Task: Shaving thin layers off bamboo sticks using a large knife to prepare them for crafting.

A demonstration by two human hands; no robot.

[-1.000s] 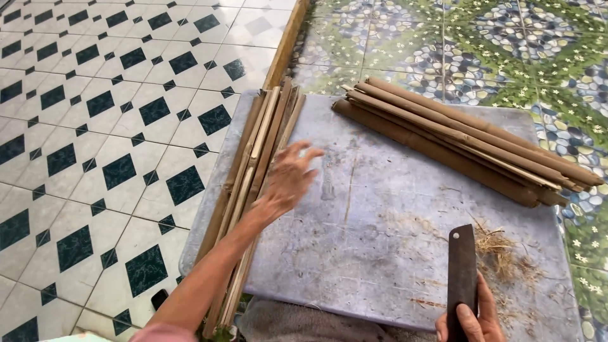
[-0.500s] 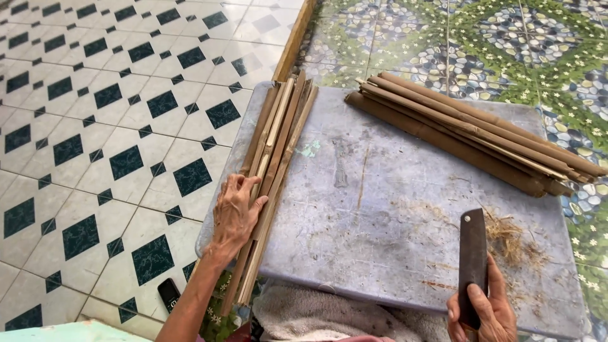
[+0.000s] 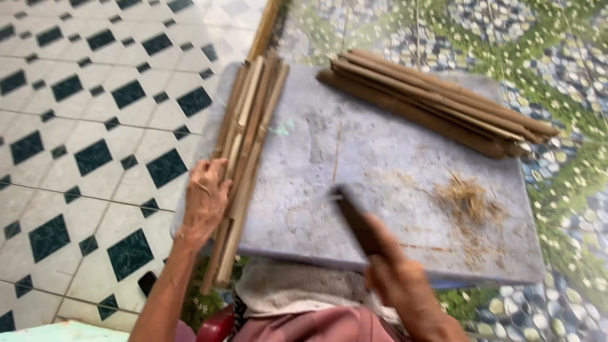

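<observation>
Split bamboo strips (image 3: 248,142): laid lengthwise along slab's (image 3: 405,158) left edge, gripped near their close end by left hand (image 3: 204,204); dark blade (image 3: 356,220), clenched in right hand (image 3: 402,285), angled toward them
</observation>
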